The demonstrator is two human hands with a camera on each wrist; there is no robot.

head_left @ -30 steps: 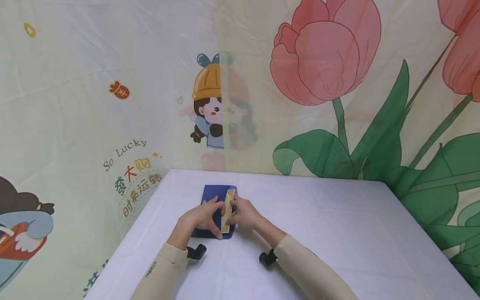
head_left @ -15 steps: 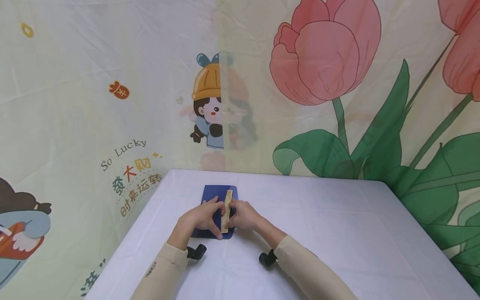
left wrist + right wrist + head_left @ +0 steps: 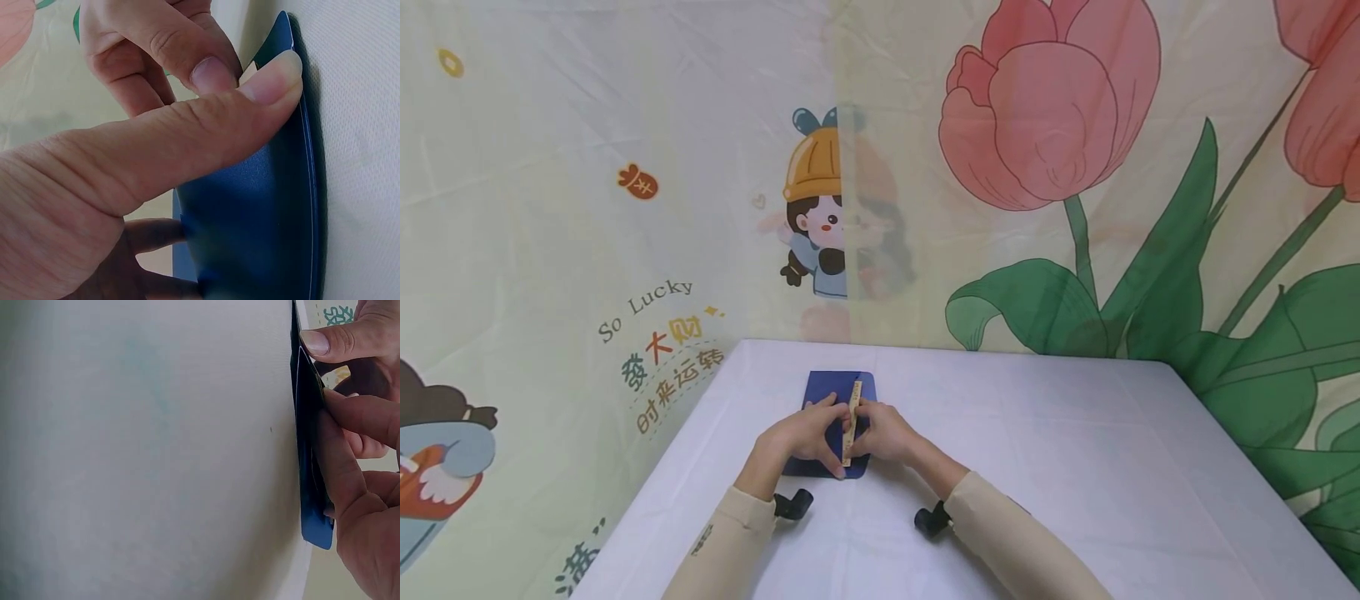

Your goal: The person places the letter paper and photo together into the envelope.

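A dark blue envelope (image 3: 831, 385) lies on the table, its rounded flap to the right. From its mouth a narrow cream card (image 3: 856, 398) with a gold pattern sticks out, most of it hidden inside the envelope. My left hand (image 3: 802, 432) holds the envelope, thumb at the near end of the mouth and fingers farther up. In the left wrist view that thumb (image 3: 206, 125) lies over the blue edge, with a pale corner of the card beside it. My right hand (image 3: 887, 429) grips the card's exposed edge between thumb and fingers, over the flap.
A white-covered table (image 3: 1037, 467) stretches out to the right of the hands. Behind it hangs a printed cloth (image 3: 895, 50) with tulips and cartoon figures. A black wrist camera (image 3: 793, 503) sits below the left hand, another black camera (image 3: 932, 521) below the right.
The cream card has slid left into the envelope, so its showing strip is narrower. My right hand has moved slightly left with it. The left hand and envelope have stayed put.
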